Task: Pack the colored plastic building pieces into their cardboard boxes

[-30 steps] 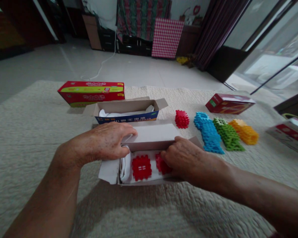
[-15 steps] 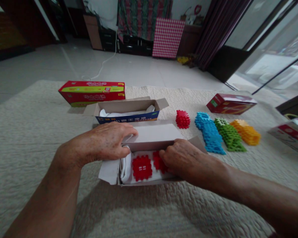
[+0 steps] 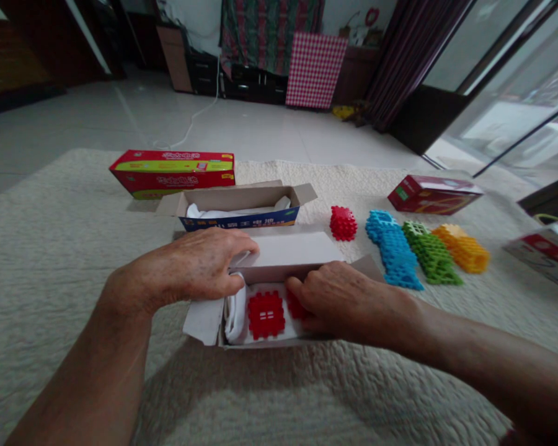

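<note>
In front of me an open cardboard box (image 3: 288,248) holds a folded white cloth (image 3: 235,313). On the cloth lies a flat red notched building tile (image 3: 266,314) with a small window pattern. My left hand (image 3: 199,263) grips the box at its far left corner, with thumb inside and fingers along the lid flap. Inside the box's right half, my right hand (image 3: 332,297) has its fingers over a second red building tile (image 3: 295,305), which it mostly covers. How its fingertips grip that tile is partly hidden.
Behind stand an open blue box (image 3: 242,218) with white cloth inside and a closed red-green box (image 3: 174,176). To the right are stacked red (image 3: 343,223), blue (image 3: 393,251), green (image 3: 430,254) and yellow tiles (image 3: 462,248), plus a dark red box (image 3: 434,194).
My right hand has shifted slightly left, with its fingers now spread further over the second red tile. My left hand and the box have hardly moved.
</note>
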A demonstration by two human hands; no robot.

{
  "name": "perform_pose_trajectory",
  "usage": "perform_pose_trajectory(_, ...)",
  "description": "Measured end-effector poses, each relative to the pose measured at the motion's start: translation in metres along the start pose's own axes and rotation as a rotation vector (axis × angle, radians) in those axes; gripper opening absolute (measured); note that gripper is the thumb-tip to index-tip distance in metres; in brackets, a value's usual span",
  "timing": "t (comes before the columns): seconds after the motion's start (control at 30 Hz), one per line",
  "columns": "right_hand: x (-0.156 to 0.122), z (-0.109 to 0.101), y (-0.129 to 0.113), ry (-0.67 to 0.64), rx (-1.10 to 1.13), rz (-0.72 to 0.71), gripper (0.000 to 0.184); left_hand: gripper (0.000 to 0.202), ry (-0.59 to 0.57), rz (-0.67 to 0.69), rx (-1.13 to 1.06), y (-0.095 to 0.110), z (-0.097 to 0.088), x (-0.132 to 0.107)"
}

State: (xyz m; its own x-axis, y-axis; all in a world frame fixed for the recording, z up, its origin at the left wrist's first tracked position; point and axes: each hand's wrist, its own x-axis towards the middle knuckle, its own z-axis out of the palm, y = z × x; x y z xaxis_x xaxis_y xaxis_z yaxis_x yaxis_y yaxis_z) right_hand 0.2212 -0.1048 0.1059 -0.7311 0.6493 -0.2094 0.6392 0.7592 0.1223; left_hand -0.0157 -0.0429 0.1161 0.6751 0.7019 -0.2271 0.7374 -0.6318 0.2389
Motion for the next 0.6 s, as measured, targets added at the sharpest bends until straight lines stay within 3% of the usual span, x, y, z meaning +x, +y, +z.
perform_pose_trajectory(0.37, 0.001, -0.001, 0.007, -0.026, 0.078, 0.010, 0.015, 0.041, -0.005, -0.022, -0.025, 0.003, -0.002, -0.001)
perform_pose_trajectory(0.6, -0.002, -0.006, 0.004, -0.092, -0.006, -0.027, 0.018, 0.042, -0.008, -0.026, -0.035, 0.002, -0.001, 0.001)
